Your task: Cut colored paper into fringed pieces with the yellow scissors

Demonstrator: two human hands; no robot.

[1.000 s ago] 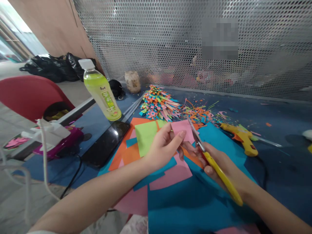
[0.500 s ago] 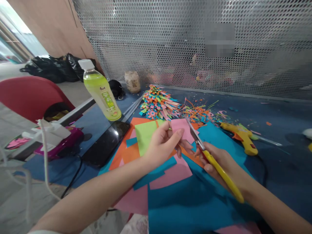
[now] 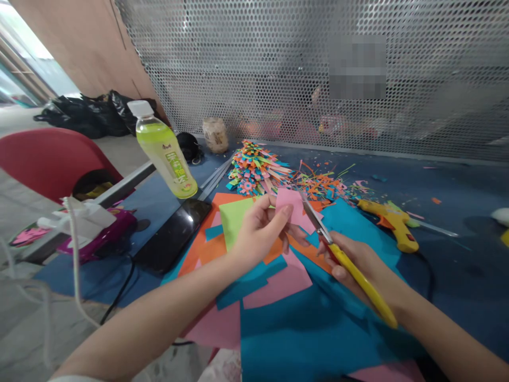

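My left hand (image 3: 262, 228) pinches a small pink paper piece (image 3: 289, 200) between thumb and fingers. Yellow-handled scissors (image 3: 350, 270) are held in my right hand (image 3: 356, 260), their blades pointing up and left beside the pink piece's right edge. Under both hands lie overlapping sheets: a green sheet (image 3: 234, 220) at the left, orange pieces (image 3: 217, 252), pink pieces (image 3: 278, 289) and large blue paper (image 3: 302, 329). Beyond my hands stands a cone-shaped pile of colourful paper strips (image 3: 256, 170).
A drink bottle (image 3: 169, 154) stands behind a black phone (image 3: 173, 233) on the left. Paper scraps (image 3: 322, 183) lie at the back, with a yellow glue gun (image 3: 392, 220) to the right. A jar (image 3: 215, 135) stands near the perforated metal panel (image 3: 254, 63).
The pink piece in my left hand looks narrower and sits slightly further left. My left hand has shifted a little left; the scissors have barely moved.
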